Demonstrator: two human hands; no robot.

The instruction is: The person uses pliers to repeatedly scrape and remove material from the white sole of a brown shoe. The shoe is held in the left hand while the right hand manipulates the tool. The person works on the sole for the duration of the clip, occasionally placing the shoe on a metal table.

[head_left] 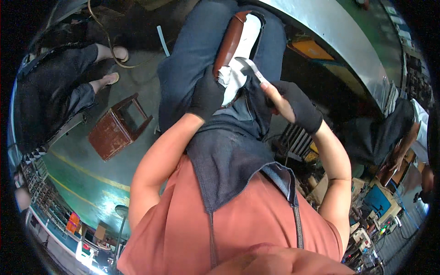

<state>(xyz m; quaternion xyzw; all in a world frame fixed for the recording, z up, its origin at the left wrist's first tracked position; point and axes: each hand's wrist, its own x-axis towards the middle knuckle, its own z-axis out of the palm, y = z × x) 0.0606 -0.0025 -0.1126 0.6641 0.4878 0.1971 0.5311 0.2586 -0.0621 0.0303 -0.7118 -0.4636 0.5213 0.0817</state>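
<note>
Across my denim-covered lap lies a brown leather shoe point(230, 40), its pale underside point(250, 34) turned up. My left hand point(207, 95), in a dark fingerless glove, is closed round the near end of the shoe. Crumpled white material point(233, 80) bunches up beside those fingers; I cannot tell whether it is lining or paper. In my right hand point(298, 104), gloved the same way, is a hammer point(255, 71) with the thumb laid along its handle. The hammer's curved metal head is over the white material; whether they touch is unclear.
A metal-topped bench point(339, 36) curves along the far right, with an orange-yellow item point(311, 49) beneath its edge. On the left floor are a brown stool point(112, 133) and another person's sandalled foot point(111, 79). Someone else's arm point(405, 144) shows at right.
</note>
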